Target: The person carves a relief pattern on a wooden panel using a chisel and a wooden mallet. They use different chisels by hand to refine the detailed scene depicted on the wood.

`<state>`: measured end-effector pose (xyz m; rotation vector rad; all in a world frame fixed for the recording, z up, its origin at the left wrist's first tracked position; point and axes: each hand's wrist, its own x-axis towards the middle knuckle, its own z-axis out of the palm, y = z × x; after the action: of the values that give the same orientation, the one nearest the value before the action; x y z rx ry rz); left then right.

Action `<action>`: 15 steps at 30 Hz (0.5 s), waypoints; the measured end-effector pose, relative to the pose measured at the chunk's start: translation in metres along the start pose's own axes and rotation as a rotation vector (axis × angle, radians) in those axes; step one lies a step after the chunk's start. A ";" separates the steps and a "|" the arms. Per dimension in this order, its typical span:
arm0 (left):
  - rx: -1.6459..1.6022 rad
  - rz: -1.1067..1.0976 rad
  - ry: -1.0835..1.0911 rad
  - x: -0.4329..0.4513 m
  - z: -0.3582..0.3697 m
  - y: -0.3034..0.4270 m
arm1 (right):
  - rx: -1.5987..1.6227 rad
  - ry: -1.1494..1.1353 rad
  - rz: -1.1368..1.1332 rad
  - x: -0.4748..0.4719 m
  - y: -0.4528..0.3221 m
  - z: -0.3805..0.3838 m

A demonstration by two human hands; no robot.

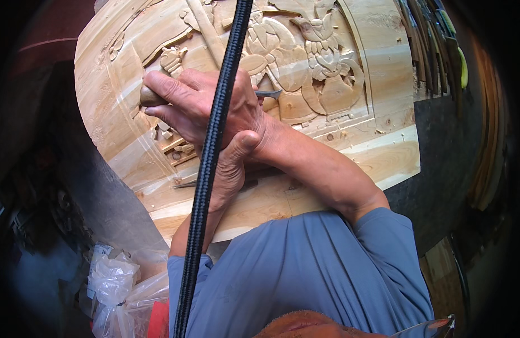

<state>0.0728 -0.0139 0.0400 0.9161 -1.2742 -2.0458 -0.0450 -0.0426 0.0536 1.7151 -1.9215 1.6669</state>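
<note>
A carved wooden relief panel point(291, 105) with figures lies before me. My right hand point(196, 99) wraps the rounded handle point(152, 97) of a carving gouge, whose steel blade point(270, 94) points right over the carved figures. Crossed beneath the right wrist is my left hand point(232, 162), its thumb on top; fingertips show beside the gouge's shank, while the rest of its grip is hidden. Whether the cutting edge touches the wood is unclear. Another thin metal tool point(186, 184) lies on the panel's lower border, partly behind the left wrist.
Many carving tools point(433, 55) lie in a row at the upper right. A black braided cord point(213, 143) crosses the view. Wood chips point(165, 129) lie in a recess. Clear plastic bags point(116, 283) stand at the lower left, beside a red object point(158, 319).
</note>
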 end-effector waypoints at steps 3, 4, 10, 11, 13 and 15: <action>0.001 0.033 0.008 -0.001 0.002 -0.002 | 0.004 -0.002 -0.019 0.002 -0.002 -0.003; -0.015 0.046 0.014 0.000 0.007 -0.001 | 0.005 0.014 -0.016 0.002 -0.001 -0.001; 0.018 0.072 0.017 -0.002 0.006 -0.003 | 0.003 0.034 -0.024 0.003 -0.004 -0.004; 0.029 0.074 0.015 -0.001 0.006 -0.004 | 0.003 0.036 -0.029 0.003 -0.005 -0.005; 0.064 0.066 0.018 -0.005 0.000 -0.005 | 0.038 0.048 -0.043 0.003 -0.005 -0.005; 0.080 0.061 0.021 -0.006 -0.001 -0.005 | 0.044 0.055 -0.042 0.004 -0.005 -0.004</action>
<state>0.0763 -0.0080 0.0365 0.9205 -1.3652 -1.9459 -0.0450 -0.0406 0.0610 1.6940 -1.8262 1.7350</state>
